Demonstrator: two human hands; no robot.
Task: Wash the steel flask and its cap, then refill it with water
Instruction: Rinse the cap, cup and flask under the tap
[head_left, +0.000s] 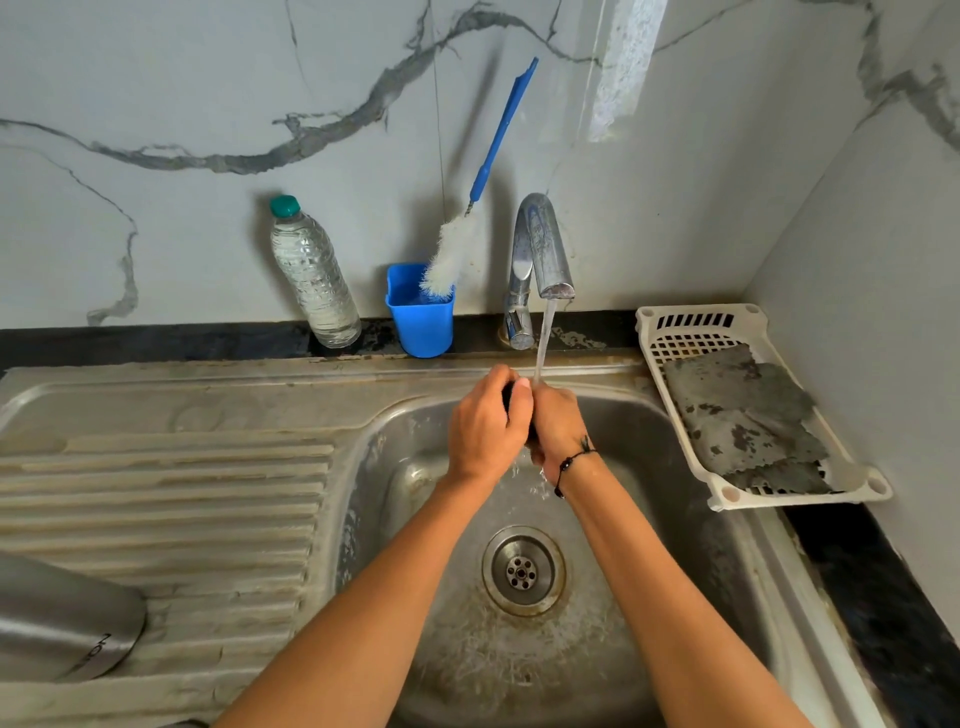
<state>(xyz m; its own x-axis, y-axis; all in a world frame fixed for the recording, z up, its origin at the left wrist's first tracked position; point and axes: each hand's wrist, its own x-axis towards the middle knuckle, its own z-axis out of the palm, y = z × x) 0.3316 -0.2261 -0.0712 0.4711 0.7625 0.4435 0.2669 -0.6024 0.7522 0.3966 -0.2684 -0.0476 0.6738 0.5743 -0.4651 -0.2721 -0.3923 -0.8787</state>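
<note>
Mostly hidden, dark cap (508, 397) clasped between both hands' fingers (519, 400), under tap (543, 249) stream

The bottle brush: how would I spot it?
Find the tap behind the sink. Just left of it stands a small blue cup, with the bottle brush leaning out. Its fluffy white bristles and long blue handle set it apart from the clear plastic bottle further left.

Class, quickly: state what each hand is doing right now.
Left hand: closed around the dark cap under the running tap.
Right hand: closed on the same cap.
</note>
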